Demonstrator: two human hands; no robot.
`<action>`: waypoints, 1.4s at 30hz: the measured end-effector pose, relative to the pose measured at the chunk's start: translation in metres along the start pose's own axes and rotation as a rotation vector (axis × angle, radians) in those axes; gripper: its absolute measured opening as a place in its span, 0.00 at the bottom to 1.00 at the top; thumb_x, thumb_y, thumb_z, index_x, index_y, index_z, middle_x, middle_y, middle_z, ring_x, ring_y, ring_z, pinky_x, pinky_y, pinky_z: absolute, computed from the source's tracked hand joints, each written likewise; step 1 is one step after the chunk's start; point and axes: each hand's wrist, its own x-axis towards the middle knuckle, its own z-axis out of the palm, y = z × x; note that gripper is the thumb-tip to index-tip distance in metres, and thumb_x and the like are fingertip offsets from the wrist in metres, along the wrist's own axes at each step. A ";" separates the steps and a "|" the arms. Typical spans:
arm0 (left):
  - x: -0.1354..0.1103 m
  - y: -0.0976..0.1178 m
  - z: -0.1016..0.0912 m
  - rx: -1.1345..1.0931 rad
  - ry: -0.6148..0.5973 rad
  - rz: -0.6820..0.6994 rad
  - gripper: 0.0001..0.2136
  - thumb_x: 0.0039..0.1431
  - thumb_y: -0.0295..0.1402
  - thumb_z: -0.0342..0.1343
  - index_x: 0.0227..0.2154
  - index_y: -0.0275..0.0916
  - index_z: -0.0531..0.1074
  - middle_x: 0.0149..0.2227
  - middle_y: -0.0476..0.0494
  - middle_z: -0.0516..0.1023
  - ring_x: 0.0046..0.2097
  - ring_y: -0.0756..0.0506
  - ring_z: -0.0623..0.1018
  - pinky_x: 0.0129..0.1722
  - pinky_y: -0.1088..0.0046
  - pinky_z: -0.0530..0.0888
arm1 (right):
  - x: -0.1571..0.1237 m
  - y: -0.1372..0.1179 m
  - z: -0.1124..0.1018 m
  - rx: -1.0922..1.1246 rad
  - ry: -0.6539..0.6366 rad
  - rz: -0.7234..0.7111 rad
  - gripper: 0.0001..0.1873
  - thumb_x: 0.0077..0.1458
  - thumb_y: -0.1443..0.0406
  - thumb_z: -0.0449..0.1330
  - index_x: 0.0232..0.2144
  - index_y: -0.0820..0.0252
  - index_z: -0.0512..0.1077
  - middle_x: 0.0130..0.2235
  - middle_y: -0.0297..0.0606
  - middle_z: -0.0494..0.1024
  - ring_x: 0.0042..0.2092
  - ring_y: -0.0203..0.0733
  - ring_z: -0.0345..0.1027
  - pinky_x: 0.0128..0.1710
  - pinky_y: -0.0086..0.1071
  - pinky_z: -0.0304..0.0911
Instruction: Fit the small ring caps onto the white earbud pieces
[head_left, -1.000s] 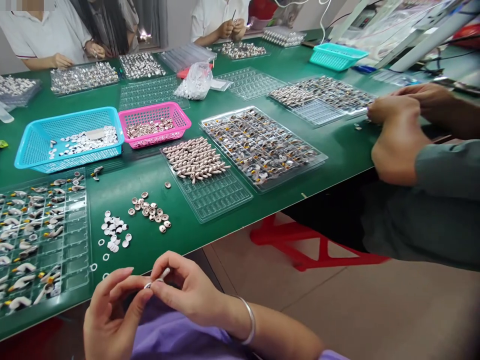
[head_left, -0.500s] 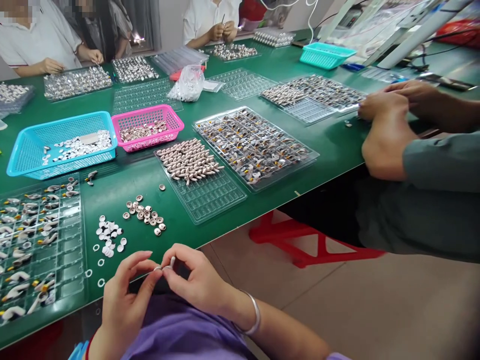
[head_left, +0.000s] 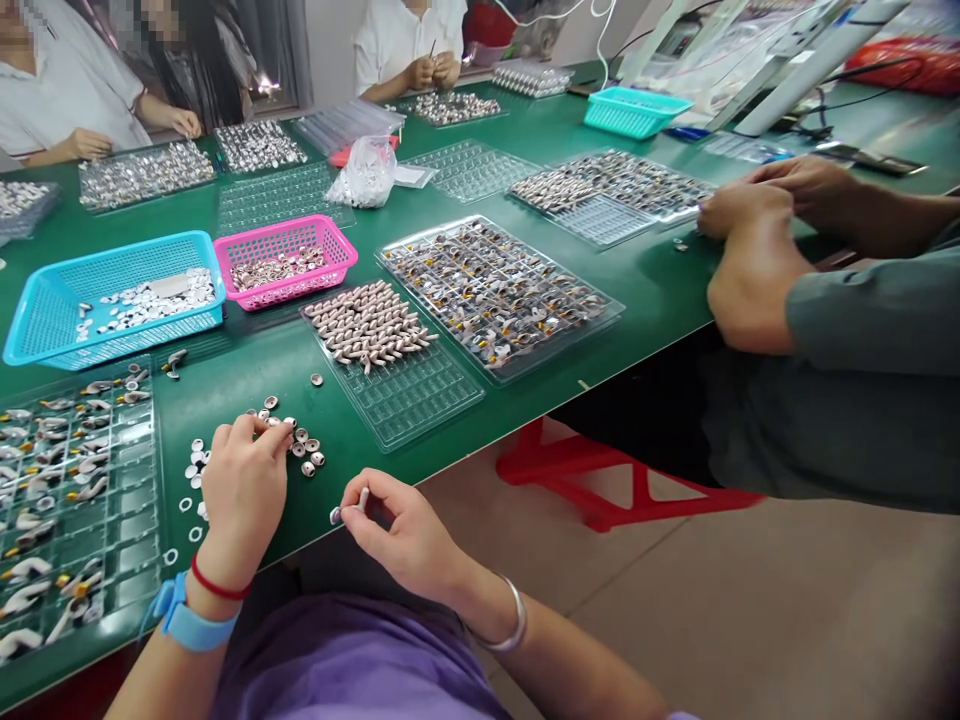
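Pale plastic with a metal tip, the small piece [head_left: 363, 497] is pinched between the thumb and forefinger of the right hand [head_left: 409, 535]. It sits low in the middle of the frame, just off the near edge of the green tabletop [head_left: 247, 370], and that grip is closed firmly on it. Its long axis slants, with the metal end down and to the left and the pale end up and to the right. The loose cluster of metal caps [head_left: 309, 452] lies close by, up and to the left of the piece. The left hand [head_left: 244, 485] is the nearer one to them. Its fingertips [head_left: 279, 428] are drawn together among the caps, but I cannot tell whether that grip has one. White rings [head_left: 191, 462] lie just left of that hand, and a clear tray [head_left: 420, 400] sits to the upper right.
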 end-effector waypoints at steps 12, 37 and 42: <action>0.001 -0.014 -0.003 0.011 -0.054 -0.021 0.10 0.64 0.34 0.53 0.37 0.39 0.79 0.35 0.41 0.80 0.38 0.38 0.77 0.37 0.65 0.70 | 0.001 0.001 0.004 0.028 -0.003 -0.078 0.04 0.56 0.68 0.58 0.28 0.59 0.67 0.31 0.31 0.68 0.32 0.34 0.63 0.31 0.28 0.59; -0.011 -0.006 -0.010 -0.323 -0.023 0.019 0.09 0.63 0.32 0.53 0.37 0.37 0.79 0.32 0.43 0.79 0.33 0.43 0.77 0.36 0.66 0.74 | 0.000 0.001 0.006 0.108 0.019 -0.111 0.02 0.57 0.68 0.58 0.30 0.58 0.69 0.36 0.37 0.75 0.37 0.38 0.69 0.37 0.30 0.65; -0.040 0.002 -0.028 -0.529 -0.080 0.002 0.10 0.63 0.35 0.53 0.40 0.42 0.80 0.31 0.48 0.80 0.31 0.49 0.80 0.29 0.77 0.76 | -0.006 -0.006 0.011 0.125 -0.011 -0.249 0.04 0.57 0.70 0.58 0.31 0.58 0.68 0.43 0.42 0.79 0.46 0.40 0.74 0.47 0.33 0.67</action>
